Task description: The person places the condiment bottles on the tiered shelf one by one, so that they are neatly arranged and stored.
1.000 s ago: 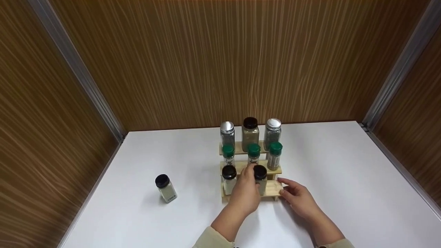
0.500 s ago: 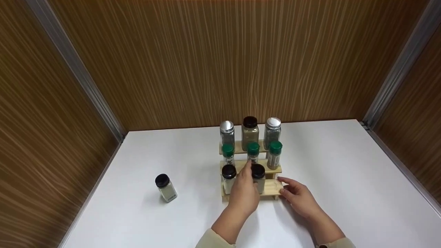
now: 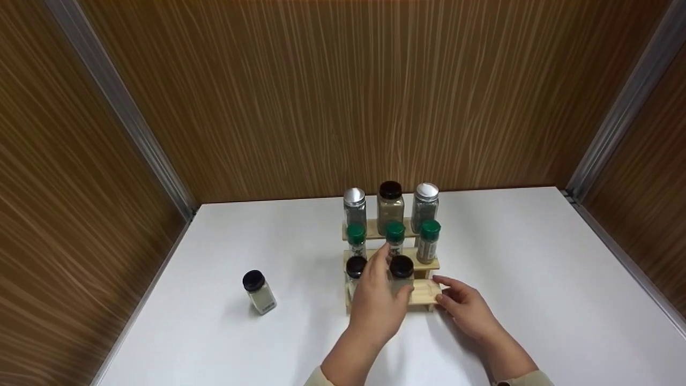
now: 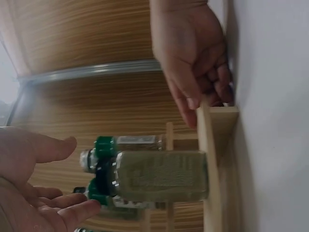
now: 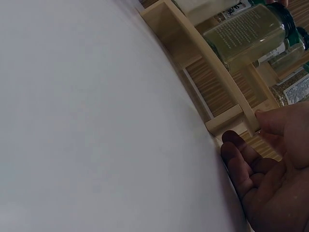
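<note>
A three-tier wooden spice rack stands on the white table, holding spice jars on every step. On its lowest step, a black-capped spice jar stands upright in the middle. My left hand is spread beside this jar; the left wrist view shows thumb and fingers apart around its cap. Another black-capped jar is at the left of that step, partly behind the left hand. My right hand pinches the right end of the lowest step between thumb and forefinger, its other fingers curled below.
A separate black-capped jar stands on the table to the left. Green-capped jars fill the middle step. Two silver-capped jars flank a black-capped jar on top. Wood-grain panels enclose the back and sides.
The middle black-capped jar has shifted slightly left on the lowest step. My left hand has let go of it, its fingers and thumb spreading. My right hand stays at the rack's end.
</note>
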The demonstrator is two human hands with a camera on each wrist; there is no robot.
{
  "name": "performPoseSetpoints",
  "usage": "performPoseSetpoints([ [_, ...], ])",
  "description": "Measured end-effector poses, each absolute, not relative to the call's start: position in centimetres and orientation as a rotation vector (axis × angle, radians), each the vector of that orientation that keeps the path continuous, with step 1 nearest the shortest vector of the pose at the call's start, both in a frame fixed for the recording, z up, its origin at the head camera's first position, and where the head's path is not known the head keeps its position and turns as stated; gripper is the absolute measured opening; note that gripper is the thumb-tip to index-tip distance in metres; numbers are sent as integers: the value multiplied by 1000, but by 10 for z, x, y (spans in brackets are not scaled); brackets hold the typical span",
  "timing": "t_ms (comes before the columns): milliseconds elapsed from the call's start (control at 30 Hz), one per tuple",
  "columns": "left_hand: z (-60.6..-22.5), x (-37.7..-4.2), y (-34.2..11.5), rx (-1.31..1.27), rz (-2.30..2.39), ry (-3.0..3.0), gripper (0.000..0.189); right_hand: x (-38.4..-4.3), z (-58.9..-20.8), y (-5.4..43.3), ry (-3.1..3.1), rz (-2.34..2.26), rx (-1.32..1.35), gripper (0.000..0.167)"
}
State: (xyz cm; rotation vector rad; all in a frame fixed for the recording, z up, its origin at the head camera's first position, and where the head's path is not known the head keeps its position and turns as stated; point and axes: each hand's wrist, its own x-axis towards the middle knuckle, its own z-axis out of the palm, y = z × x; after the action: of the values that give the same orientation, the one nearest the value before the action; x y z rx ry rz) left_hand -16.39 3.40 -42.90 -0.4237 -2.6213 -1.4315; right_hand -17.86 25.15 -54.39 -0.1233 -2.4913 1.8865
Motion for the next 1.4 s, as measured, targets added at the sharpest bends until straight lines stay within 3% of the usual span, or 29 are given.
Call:
performPoseSetpoints([
  [433,-425,-167,-8,-337,-1589,-2200,61,-177,-543,256,-2544,1820,-108,43],
  [833,-457,-191,-65,-87,-1405,-2170,52,-176,-544,259,-2532,1829,-98,44],
  [1100,-468,-199,-98,56,-1328,-2073,53,-176,-544,258,-2517,1857,-144,43],
  [1400,-481,-204,-126,259,-1338,-2004,72,-177,-543,257,-2483,1918,-89,44],
])
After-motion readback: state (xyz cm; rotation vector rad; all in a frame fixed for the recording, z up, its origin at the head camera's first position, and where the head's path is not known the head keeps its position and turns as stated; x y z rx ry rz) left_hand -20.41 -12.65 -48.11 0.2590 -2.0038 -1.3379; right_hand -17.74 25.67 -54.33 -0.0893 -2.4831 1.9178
